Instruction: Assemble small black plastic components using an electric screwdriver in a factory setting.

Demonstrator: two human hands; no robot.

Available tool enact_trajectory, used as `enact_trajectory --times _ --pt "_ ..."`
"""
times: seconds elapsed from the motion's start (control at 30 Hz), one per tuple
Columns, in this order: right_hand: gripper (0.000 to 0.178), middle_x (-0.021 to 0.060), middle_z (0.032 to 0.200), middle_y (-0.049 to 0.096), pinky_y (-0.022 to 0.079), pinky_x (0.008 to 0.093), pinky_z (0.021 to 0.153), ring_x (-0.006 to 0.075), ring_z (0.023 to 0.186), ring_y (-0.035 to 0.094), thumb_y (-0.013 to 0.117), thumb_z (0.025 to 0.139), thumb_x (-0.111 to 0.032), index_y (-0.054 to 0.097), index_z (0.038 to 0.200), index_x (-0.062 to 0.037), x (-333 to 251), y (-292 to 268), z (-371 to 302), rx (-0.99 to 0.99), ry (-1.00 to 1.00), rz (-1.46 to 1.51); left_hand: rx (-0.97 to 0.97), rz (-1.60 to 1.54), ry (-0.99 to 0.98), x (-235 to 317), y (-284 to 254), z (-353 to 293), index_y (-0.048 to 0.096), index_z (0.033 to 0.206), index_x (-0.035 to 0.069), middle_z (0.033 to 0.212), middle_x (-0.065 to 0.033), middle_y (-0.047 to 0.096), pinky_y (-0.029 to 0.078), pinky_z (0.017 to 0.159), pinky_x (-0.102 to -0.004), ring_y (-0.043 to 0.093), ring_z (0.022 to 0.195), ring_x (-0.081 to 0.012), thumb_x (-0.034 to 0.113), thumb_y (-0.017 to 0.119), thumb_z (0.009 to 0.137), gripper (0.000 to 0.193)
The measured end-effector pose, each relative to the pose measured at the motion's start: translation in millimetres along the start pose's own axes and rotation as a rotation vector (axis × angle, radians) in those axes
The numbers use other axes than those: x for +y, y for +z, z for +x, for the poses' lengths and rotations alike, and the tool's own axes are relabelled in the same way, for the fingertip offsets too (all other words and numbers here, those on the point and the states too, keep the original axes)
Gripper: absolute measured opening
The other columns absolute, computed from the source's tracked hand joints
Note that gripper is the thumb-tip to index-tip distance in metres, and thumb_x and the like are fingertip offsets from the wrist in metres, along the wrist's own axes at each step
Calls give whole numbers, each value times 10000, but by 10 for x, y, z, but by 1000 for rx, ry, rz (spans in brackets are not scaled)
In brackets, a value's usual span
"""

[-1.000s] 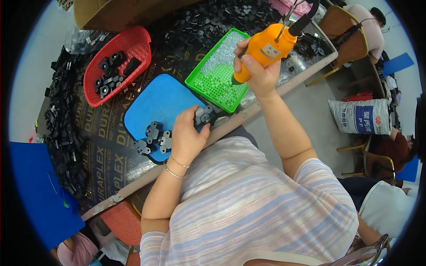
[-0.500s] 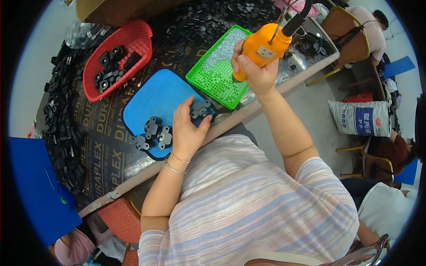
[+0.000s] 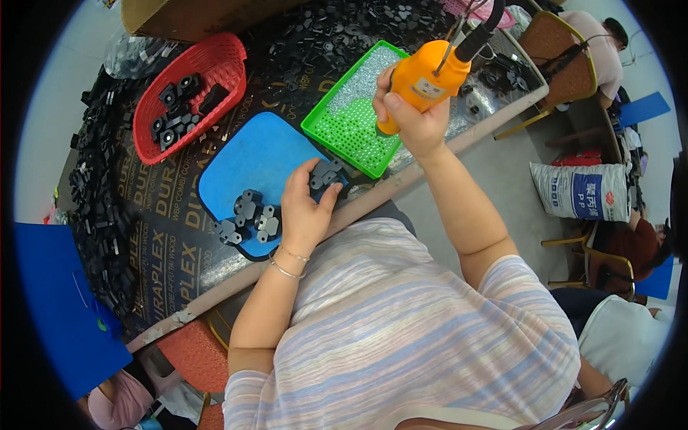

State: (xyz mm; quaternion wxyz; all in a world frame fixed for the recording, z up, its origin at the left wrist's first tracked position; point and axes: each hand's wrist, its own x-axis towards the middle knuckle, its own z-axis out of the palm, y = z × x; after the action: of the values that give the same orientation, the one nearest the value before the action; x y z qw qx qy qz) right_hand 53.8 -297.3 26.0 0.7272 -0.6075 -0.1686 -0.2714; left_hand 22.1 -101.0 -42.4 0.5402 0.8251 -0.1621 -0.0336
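Note:
My right hand (image 3: 421,123) is wrapped around an orange electric screwdriver (image 3: 434,63), held above the green tray. A black cable runs from its upper end, and its tip is hidden. At the right edge of the blue mat (image 3: 251,154), my left hand (image 3: 305,208) has its thumb and fingers around a black plastic part (image 3: 326,174) with hexagonal lobes, which it partly covers. Several similar dark parts (image 3: 248,209) sit in a cluster on the mat, left of that hand.
The green perforated tray (image 3: 309,123) holds many small silvery pieces. Behind the mat stands a red basket (image 3: 143,147) with black parts. Loose black parts (image 3: 107,251) lie along the table's left side. A cardboard box (image 3: 186,18) stands at the back; a white sack (image 3: 566,190) is at right.
My left hand has shifted very slightly to the right with the black part. The right hand and screwdriver stay nearly where they were.

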Motion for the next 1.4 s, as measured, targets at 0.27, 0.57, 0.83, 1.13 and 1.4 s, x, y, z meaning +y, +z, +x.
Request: enact_trajectory --times 0.27,0.57,0.83,1.13,1.4 --pt "222 114 837 546 425 262 528 156 565 527 594 773 -39 490 961 16 -20 3 32 12 65 -22 7 2 66 -78 14 32 531 1090 -5 1013 -170 574 444 798 -356 541 940 -320 131 717 697 455" --pt "305 159 902 491 440 262 548 192 586 542 582 776 -167 478 978 37 -364 398 36 -156 -7 216 36 -1 117 -91 10 43 550 1056 3 973 -157 584 448 775 -362 540 905 -320 132 757 655 469" --pt "247 131 872 485 432 226 520 153 580 535 591 772 -113 491 946 32 -191 564 -15 -157 26 165 22 20 126 -58 -14 44 549 1050 12 962 -154 585 450 767 -364 541 893 -326 140 763 647 474" --pt "302 89 821 470 403 220 490 135 557 513 673 767 -185 488 894 17 13 541 -40 -197 145 207 13 -9 93 -59 -10 26 553 1039 20 962 -149 583 441 789 -364 536 904 -328 134 759 652 453" --pt "311 114 841 484 417 227 492 152 573 533 675 747 -168 501 907 33 -35 533 -52 -212 171 234 20 -11 86 -32 1 31 552 1033 10 950 -151 579 444 774 -364 537 891 -327 130 759 648 454"
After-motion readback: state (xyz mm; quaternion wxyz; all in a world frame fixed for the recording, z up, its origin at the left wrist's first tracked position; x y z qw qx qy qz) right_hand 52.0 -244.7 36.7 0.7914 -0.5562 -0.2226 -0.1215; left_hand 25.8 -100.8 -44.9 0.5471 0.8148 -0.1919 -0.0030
